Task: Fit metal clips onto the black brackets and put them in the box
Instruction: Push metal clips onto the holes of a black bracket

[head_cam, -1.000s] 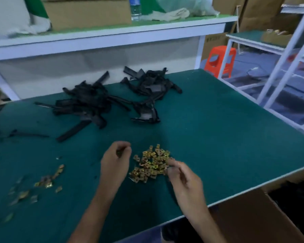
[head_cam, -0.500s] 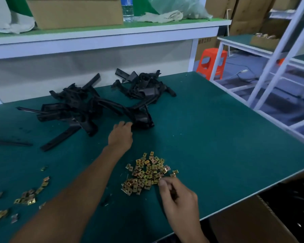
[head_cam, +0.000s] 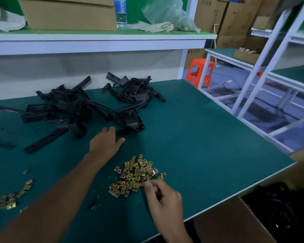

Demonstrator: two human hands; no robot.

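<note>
Head view: both grips over the green counter [head_cam: 200,146].
Left grip [head_cam: 105,142], fingers relaxed, lies just beside the black brackets [head_cam: 68,109]; right grip [head_cam: 162,197] curls at the metal clips [head_cam: 135,174] pile, hold unclear.

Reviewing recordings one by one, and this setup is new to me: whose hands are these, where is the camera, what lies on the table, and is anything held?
No machine: a person works bare-handed, filmed by one head-worn camera looking down. On the green table lie a heap of black brackets and a pile of metal clips, with loose clips further left. The left hand reaches open toward the nearest bracket. The right hand curls its fingers at the clip pile's edge; whether it pinches one is hidden. A cardboard box stands below the table's edge.
</note>
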